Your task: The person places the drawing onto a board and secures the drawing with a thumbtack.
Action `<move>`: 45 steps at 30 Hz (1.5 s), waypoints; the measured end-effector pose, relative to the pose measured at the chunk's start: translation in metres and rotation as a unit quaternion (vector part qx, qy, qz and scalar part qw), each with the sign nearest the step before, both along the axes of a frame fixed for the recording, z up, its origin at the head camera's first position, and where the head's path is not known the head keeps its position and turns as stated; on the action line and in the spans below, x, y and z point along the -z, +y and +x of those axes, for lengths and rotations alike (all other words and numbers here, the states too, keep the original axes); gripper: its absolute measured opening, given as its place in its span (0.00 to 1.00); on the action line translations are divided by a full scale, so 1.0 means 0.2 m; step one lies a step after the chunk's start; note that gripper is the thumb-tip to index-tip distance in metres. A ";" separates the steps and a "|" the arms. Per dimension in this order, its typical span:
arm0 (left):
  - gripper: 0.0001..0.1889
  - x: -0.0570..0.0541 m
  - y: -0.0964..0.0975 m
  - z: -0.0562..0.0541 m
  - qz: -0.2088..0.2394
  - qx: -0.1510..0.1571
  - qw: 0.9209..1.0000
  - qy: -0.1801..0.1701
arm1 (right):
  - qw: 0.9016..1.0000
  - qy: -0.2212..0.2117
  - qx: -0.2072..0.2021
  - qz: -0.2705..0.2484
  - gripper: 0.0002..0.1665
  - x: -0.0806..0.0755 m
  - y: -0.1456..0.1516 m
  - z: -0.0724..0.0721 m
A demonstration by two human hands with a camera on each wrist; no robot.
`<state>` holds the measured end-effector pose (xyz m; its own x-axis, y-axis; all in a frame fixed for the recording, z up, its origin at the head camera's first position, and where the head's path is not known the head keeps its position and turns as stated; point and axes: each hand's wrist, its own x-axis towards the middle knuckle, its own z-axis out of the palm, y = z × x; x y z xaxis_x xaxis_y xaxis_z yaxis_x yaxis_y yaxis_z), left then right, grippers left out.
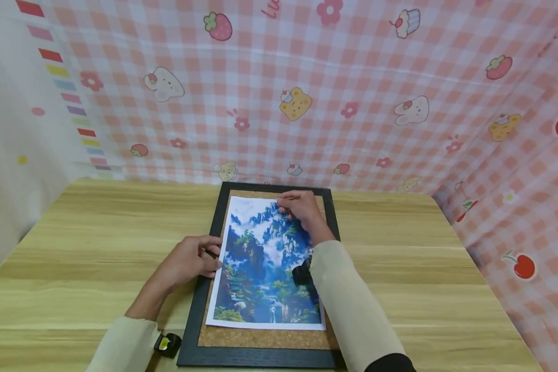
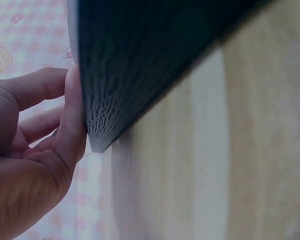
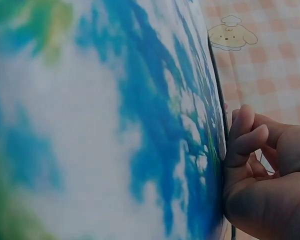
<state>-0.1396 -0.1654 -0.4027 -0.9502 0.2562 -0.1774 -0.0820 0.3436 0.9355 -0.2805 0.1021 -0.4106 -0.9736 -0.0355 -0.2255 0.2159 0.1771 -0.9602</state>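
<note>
A landscape print (image 1: 265, 258) of blue mountains and waterfalls, white-bordered, lies on a cork board (image 1: 260, 338) with a black frame (image 1: 260, 356). My left hand (image 1: 192, 258) reaches over the frame's left side, thumb and fingertips at the print's left edge; the left wrist view shows these fingers loosely bent beside the frame's dark side (image 2: 110, 65). At the print's top edge is my right hand (image 1: 302, 206), with forefinger and thumb close together. Its curled fingers (image 3: 245, 145) show in the right wrist view, above the print's surface (image 3: 115, 100). I cannot tell what is between their tips.
The board lies on a wood-grain table (image 1: 121, 232). Behind it hangs a pink checked cloth (image 1: 260, 67) with cartoon prints, which continues along the right side. A black device (image 1: 167, 344) sits at the left cuff, another (image 1: 302, 272) at the right cuff, over the print.
</note>
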 end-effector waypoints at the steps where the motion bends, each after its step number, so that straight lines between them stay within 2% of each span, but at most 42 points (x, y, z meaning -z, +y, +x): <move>1: 0.29 0.00 0.00 0.00 0.001 0.001 1.000 0.000 | 1.000 -0.002 0.000 0.004 0.08 0.00 0.00 0.00; 12: 0.29 0.00 -0.01 0.00 0.010 0.008 1.000 0.005 | 0.998 -0.001 -0.024 0.053 0.07 -0.02 -0.03 -0.02; 21: 0.30 0.00 -0.01 0.01 0.007 0.013 1.000 0.008 | 0.996 -0.012 -0.016 0.089 0.07 -0.01 -0.04 -0.04; 28: 0.30 0.00 -0.01 0.01 0.004 0.011 1.000 0.009 | 0.995 -0.021 -0.018 0.098 0.07 -0.03 -0.06 -0.05; 37: 0.30 0.00 -0.01 0.00 0.002 0.010 1.000 0.007 | 0.994 -0.043 -0.002 0.100 0.06 -0.03 -0.08 -0.07; 45: 0.29 0.01 -0.01 -0.01 0.003 0.012 1.000 0.008 | 0.996 -0.048 0.010 0.080 0.06 -0.03 -0.07 -0.08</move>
